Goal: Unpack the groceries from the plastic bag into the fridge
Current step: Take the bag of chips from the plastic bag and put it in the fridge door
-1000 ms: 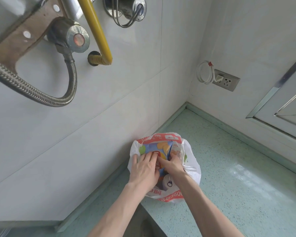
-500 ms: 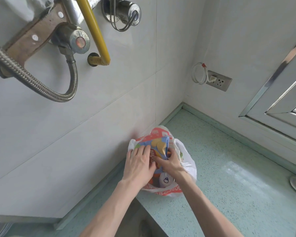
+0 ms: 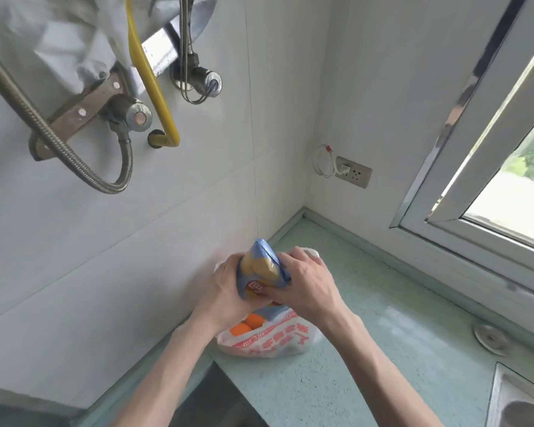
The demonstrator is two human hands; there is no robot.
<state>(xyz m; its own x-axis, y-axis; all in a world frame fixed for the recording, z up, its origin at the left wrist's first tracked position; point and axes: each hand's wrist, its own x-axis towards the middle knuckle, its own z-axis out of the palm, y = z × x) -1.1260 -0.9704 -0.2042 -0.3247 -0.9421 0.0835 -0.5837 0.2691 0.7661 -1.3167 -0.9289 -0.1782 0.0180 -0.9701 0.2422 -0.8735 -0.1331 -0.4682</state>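
Observation:
A blue and yellow snack packet [image 3: 261,268] is held upright above the white plastic bag [image 3: 275,342] with red print, which lies on the pale green counter [image 3: 367,349] against the tiled wall. My left hand [image 3: 225,285] grips the packet's left side and my right hand [image 3: 305,280] grips its right side. Two orange round things [image 3: 248,324] show inside the bag's open mouth below my hands. The fridge is not in view.
Metal hoses [image 3: 74,167], a valve [image 3: 138,117] and a yellow pipe [image 3: 150,75] hang on the wall at upper left. A wall socket [image 3: 353,173] with a coiled white cable sits in the corner. A window [image 3: 506,180] stands at right, a steel sink [image 3: 518,399] at lower right.
Both hands have lifted the snack packet up out of the bag, uncovering the orange things. The head camera has tilted up and right, bringing the window and sink into view.

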